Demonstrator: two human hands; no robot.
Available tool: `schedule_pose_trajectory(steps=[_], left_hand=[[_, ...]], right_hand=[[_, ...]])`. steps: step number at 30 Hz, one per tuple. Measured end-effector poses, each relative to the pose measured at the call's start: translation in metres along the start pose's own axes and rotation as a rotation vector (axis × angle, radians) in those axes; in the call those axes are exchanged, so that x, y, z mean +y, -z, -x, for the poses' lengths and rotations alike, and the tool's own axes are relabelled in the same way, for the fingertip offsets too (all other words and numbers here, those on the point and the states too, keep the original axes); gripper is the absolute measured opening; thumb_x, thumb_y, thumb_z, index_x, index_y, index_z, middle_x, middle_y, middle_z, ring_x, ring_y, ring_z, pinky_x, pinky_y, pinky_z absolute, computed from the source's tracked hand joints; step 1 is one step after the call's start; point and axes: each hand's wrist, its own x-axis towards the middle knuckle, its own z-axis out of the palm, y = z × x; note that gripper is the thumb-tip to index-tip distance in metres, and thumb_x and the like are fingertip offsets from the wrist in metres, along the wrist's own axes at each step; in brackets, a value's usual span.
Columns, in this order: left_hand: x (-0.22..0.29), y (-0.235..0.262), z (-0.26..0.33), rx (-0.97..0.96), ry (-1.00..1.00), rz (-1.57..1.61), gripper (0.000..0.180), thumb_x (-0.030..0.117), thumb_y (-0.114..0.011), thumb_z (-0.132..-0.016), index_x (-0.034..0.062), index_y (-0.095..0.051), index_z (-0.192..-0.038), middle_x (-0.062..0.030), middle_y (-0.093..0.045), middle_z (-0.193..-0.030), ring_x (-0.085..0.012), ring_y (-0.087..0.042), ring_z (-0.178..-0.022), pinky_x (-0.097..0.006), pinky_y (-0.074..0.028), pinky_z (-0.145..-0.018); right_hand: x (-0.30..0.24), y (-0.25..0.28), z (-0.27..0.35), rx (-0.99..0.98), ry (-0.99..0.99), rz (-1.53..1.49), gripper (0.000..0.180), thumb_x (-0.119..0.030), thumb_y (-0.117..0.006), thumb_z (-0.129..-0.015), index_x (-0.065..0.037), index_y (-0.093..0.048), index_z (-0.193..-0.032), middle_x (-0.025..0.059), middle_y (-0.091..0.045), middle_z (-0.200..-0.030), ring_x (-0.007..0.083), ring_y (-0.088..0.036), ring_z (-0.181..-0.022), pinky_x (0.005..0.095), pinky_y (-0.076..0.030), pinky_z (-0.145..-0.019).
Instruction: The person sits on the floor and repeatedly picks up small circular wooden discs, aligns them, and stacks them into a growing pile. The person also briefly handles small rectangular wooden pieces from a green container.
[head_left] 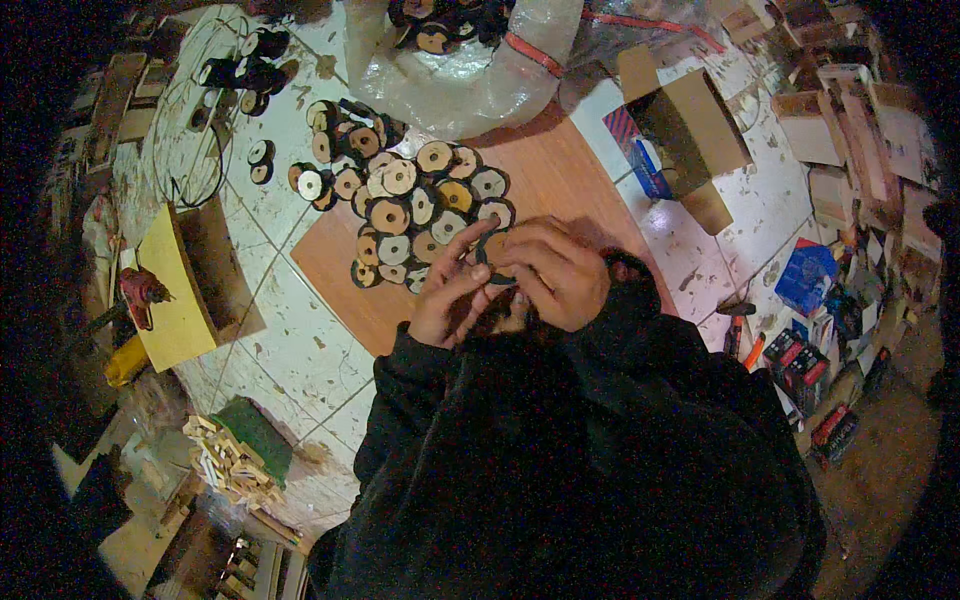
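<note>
Red drill beside yellow-flapped box, left; open cardboard box, hammer, right.

The discs show cream, tan and amber faces with black rims, the board is orange-brown, the floor tiles are white with brown flecks, the plastic bag is translucent grey with a red band, the box flap is yellow, and the sleeves are black.
</note>
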Motion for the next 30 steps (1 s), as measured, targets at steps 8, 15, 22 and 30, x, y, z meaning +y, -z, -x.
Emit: schedule_pose_trajectory(steps=[8, 15, 22, 30], left_hand=[[0.023, 0.044, -0.009, 0.484, -0.601, -0.978, 0.037, 0.010, -0.075, -0.077, 0.0021, -0.058, -0.109, -0.0090, -0.061, -0.113, -0.0217, -0.058, -0.102, -0.033, -0.048, -0.084], [0.068, 0.079, -0.030, 0.494, -0.851, -1.964, 0.037, 0.024, -0.077, -0.075, 0.0037, -0.061, -0.103, -0.0129, -0.060, -0.112, -0.0352, -0.049, -0.115, -0.045, -0.040, -0.094], [0.111, 0.073, -0.087, 0.297, -1.051, -1.815, 0.029, 0.024, -0.070, -0.082, 0.0034, -0.062, -0.100, -0.0152, -0.060, -0.111, -0.0339, -0.055, -0.106, -0.042, -0.045, -0.089], [0.136, 0.048, -0.258, 0.763, -0.545, -1.795, 0.081, 0.057, -0.070, -0.074, 0.0019, -0.043, -0.128, -0.0248, -0.064, -0.105, -0.0378, -0.063, -0.097, -0.044, -0.051, -0.081]], right_hand=[[0.044, 0.005, 0.036, -0.256, -0.369, 0.416, 0.037, -0.010, -0.055, -0.085, -0.002, -0.052, -0.121, 0.0172, -0.056, -0.114, 0.0358, -0.052, -0.107, 0.0418, -0.043, -0.095], [0.082, -0.019, 0.098, -0.383, -0.236, 0.894, 0.051, -0.006, -0.056, -0.078, -0.003, -0.050, -0.128, 0.0184, -0.046, -0.123, 0.0348, -0.045, -0.112, 0.0426, -0.044, -0.094], [0.107, -0.021, 0.112, -0.260, -0.160, 0.785, 0.032, -0.005, -0.060, -0.067, -0.002, -0.065, -0.099, 0.0128, -0.060, -0.099, 0.0309, -0.055, -0.097, 0.0387, -0.046, -0.086], [0.106, -0.015, 0.098, -0.179, -0.185, 0.512, 0.024, -0.008, -0.064, -0.066, -0.005, -0.067, -0.089, 0.0107, -0.063, -0.093, 0.0305, -0.059, -0.094, 0.0400, -0.049, -0.083]])
